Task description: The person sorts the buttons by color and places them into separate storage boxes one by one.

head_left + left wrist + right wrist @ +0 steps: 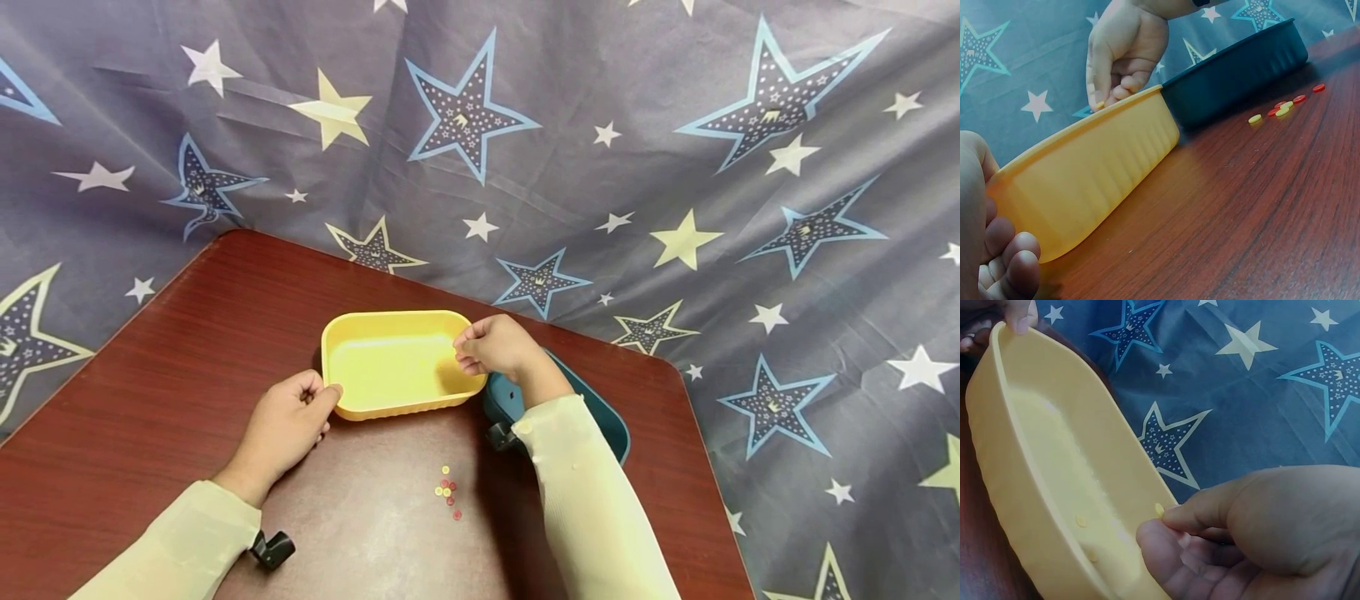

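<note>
The yellow plastic bin (397, 408) sits on the table. At its near left corner my left hand (288, 421) grips the rim, thumb on top and fingers curled below outside. Over the bin's right end is my right hand (498, 350), pinching a small yellow button (1159, 510) between thumb and finger. A couple of yellow buttons (1081, 520) lie on the bin floor in the right wrist view. Several loose red and yellow buttons (447, 492) are scattered on the table in front of the bin.
A dark teal bin (607, 417) stands right of the yellow one, partly hidden by my right forearm. The reddish-brown table (150, 400) meets a grey star-patterned cloth (570, 200) behind it. Black wrist mounts (273, 550) stick out at my sleeves.
</note>
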